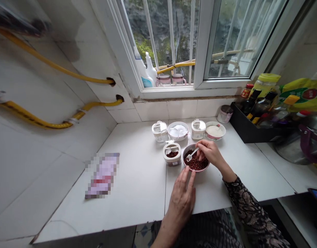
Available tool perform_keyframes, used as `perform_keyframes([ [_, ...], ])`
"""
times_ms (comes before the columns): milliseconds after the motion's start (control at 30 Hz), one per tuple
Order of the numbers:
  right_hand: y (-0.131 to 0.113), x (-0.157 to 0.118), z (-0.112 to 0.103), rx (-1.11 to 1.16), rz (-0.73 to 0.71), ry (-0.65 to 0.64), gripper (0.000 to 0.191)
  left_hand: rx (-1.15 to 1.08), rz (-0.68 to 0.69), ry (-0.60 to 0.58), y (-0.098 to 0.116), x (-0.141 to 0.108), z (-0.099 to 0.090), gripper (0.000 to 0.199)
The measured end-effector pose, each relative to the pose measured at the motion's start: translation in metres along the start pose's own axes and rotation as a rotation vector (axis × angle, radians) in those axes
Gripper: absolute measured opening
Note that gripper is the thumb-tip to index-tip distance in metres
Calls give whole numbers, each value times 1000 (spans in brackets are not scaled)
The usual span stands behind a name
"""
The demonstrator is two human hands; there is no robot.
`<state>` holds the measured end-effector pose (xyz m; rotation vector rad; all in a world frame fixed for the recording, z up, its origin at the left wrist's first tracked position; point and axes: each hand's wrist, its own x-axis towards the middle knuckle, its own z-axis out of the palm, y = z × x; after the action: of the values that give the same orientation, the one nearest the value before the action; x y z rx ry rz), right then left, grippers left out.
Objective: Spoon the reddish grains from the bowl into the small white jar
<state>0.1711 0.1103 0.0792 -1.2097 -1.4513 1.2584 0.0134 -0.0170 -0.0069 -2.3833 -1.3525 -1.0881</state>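
My right hand (209,151) is closed on the handle of a small white spoon (190,156). The spoon's head is over a bowl (200,171) of dark red, peppercorn-like grains (196,164). Fingers stretched out, my left hand (183,193) touches the near rim of that bowl. Just left of the bowl stands a seasoning jar (172,162), its flip lid raised, with dark red grains inside. Behind are two clear lidded jars, a left jar (158,131) and a right jar (198,130), a bowl of white grains (178,131), and a bowl of pale grains (215,131).
A blurred purple packet (103,177) lies on the white tiled counter (137,148) at left. A black box (243,127) of bottles stands at right, near a metal pot (290,148). A dark-lidded jar (225,114) sits by the wall, below the window (171,44).
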Motion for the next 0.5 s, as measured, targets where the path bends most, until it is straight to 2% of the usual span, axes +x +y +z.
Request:
perform_keyframes([
  [167, 0, 1, -5, 81, 19, 30, 24, -5, -6, -2, 0, -1, 0, 66],
  [500, -2, -1, -3, 27, 40, 57, 18, 10, -3, 12, -1, -1, 1, 67],
])
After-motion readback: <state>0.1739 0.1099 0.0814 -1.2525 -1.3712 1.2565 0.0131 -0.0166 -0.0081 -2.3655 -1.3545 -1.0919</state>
